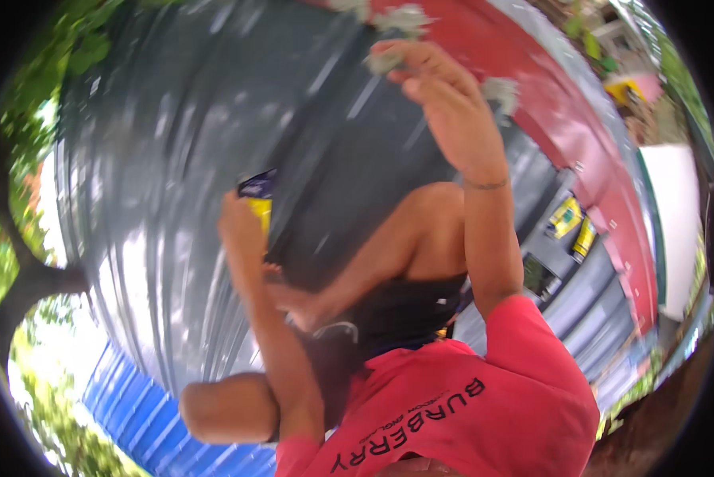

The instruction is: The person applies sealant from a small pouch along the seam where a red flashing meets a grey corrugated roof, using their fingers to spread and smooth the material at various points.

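My left hand [239, 224] is closed around a yellow and dark blue packet [260, 210], held above the grey corrugated metal roof [174, 143]. Farther forward and to the right, my right hand [450, 103] is raised near the edge of a red metal strip [484, 40]. Between its fingertips and thumb is a small grey, putty-like lump [383, 62]. Similar pale grey patches [404, 20] sit along the strip's edge, one of them just right of my right wrist. Motion blur softens both hands, and the packet's lower part is partly hidden by my left hand.
On the roof to my right lie a yellow packet [563, 218], a yellow tube [584, 240] and a dark flat object [538, 275]. My bent legs rest on the ridged sheets. Tree branches [39, 278] and a blue roof [134, 405] are at the left.
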A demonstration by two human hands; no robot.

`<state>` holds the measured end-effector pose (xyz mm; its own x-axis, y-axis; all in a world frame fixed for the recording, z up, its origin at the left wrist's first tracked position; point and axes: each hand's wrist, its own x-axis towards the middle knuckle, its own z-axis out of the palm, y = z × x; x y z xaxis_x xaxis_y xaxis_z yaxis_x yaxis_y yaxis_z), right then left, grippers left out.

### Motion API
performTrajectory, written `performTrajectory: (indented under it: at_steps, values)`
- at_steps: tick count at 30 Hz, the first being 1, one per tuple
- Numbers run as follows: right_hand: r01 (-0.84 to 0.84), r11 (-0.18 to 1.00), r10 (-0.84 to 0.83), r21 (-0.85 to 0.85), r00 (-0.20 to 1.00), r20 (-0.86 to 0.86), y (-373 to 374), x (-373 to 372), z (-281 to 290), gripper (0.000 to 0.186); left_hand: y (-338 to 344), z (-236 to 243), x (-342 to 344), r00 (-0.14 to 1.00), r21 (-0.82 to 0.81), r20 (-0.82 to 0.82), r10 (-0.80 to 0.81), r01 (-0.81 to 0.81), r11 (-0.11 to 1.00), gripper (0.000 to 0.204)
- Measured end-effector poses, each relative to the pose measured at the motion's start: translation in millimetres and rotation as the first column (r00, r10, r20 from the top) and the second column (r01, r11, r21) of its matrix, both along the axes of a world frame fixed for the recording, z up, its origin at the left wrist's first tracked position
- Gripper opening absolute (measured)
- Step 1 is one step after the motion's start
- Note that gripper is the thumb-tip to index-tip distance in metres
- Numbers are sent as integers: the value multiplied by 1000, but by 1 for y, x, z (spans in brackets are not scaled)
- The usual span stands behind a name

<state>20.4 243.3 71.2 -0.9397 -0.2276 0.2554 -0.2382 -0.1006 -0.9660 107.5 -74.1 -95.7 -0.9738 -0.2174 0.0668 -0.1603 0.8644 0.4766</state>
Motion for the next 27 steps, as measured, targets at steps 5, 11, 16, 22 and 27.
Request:
performTrajectory:
  at_steps: [5, 11, 16, 22, 27]
  values:
    - [635, 679, -555, 369, 773, -309, 167, 17, 52, 32, -15, -14, -5, 998, 308, -36, 58, -44, 950, 40]
    - [730, 48, -590, 681, 571, -571, 379, 80, -4, 33, 16, -3, -42, 992, 600, -109, -69, 122, 790, 36]
    - [677, 114, -696, 727, 577, -428, 385, 112, -68, 37, 2, 8, -50, 988, 619, -122, -99, 154, 770, 34]
    - [668, 51, -667, 743, 576, -472, 384, 112, -89, 36, -2, 15, -48, 990, 615, -82, -112, 138, 776, 32]
    - [689, -60, -612, 722, 546, -572, 381, 110, -92, 40, 22, 26, -50, 986, 642, -92, -142, 168, 748, 31]
